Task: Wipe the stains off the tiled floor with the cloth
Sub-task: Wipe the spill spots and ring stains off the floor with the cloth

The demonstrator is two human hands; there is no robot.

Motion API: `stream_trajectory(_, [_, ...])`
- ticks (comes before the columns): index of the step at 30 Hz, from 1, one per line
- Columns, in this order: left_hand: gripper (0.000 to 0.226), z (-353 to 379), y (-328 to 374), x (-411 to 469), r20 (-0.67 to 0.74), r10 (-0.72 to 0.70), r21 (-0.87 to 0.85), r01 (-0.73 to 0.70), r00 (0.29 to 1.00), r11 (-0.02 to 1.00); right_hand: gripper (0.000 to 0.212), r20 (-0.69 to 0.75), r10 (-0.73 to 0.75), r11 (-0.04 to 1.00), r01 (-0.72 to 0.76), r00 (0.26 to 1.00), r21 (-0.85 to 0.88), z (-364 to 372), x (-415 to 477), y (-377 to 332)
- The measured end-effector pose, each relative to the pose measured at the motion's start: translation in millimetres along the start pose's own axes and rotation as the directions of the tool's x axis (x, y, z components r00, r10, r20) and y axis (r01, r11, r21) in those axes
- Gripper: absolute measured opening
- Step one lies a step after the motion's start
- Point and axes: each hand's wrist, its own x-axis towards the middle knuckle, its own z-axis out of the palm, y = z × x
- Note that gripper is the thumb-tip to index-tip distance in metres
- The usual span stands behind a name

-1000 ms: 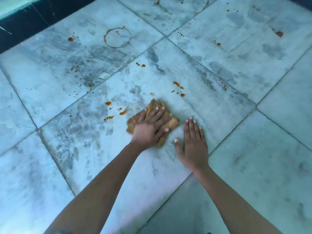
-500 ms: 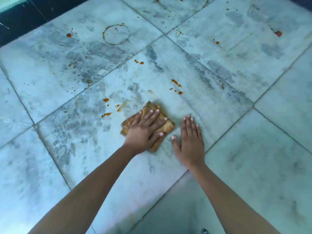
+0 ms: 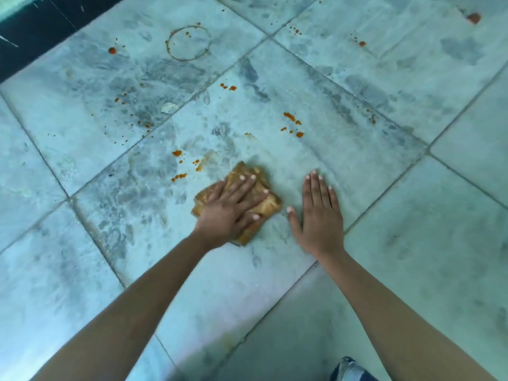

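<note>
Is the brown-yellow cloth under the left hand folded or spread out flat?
Folded. The brown-yellow cloth is a small thick pad with layered edges showing beside the left hand, which presses on it.

A dark band (image 3: 41, 28) crosses the top left corner, marked with a few thin pale scratches. Past it, in the very corner, lies a pale green strip (image 3: 11, 2). A scrap of blue fabric (image 3: 349, 369) shows at the bottom edge.
</note>
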Motion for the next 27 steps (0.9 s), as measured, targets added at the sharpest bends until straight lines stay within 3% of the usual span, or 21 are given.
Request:
stream_trajectory(5, [0.051, -23.7, -42.3, 50.5, 0.073, -0.376, -0.072, 0.381, 0.924, 0.922, 0.072, 0.023, 0.010, 1.000, -0.010, 1.000, -0.012, 0.2, 1.9, -1.5])
stream_trajectory(7, [0.051, -22.9, -23.0, 70.7, 0.079, -0.355, -0.054, 0.360, 0.932, 0.932, 0.072, 0.027, 0.014, 1.000, -0.014, 1.000, -0.009, -0.5, 2.6, -0.8])
stream_trajectory(10, [0.057, -9.9, 8.6, 41.5, 0.061, -0.099, 0.021, 0.098, 0.993, 0.995, 0.071, 0.021, 0.004, 1.000, -0.004, 1.000, -0.002, -1.8, 1.0, -0.9])
stream_trajectory(12, [0.057, -3.8, 2.4, 2.1, 0.072, -0.014, 0.029, 0.011, 0.997, 0.999, 0.071, 0.016, 0.003, 1.000, -0.003, 1.000, 0.002, -0.6, 0.7, 0.3])
stream_trajectory(15, [0.065, -13.5, -33.6, -12.1, 0.087, -0.179, 0.054, 0.175, 0.980, 0.983, 0.071, 0.024, 0.002, 1.000, -0.002, 1.000, -0.007, 1.1, 0.9, 0.1])
stream_trajectory(20, [0.074, -23.6, -36.1, 52.2, 0.125, -0.402, 0.040, 0.401, 0.907, 0.915, 0.072, 0.049, 0.007, 1.000, -0.006, 0.999, -0.008, -0.5, 2.4, -0.8])
stream_trajectory(25, [0.064, -8.8, -7.1, -17.4, 0.107, -0.188, 0.067, 0.182, 0.976, 0.981, 0.071, 0.013, 0.057, 0.997, -0.058, 0.998, 0.057, -3.4, 6.0, -6.9])
stream_trajectory(27, [0.060, -6.7, -22.2, -54.6, 0.074, -0.270, 0.028, 0.269, 0.960, 0.963, 0.070, 0.012, 0.015, 0.996, -0.016, 1.000, 0.087, -5.6, 12.3, -20.4])
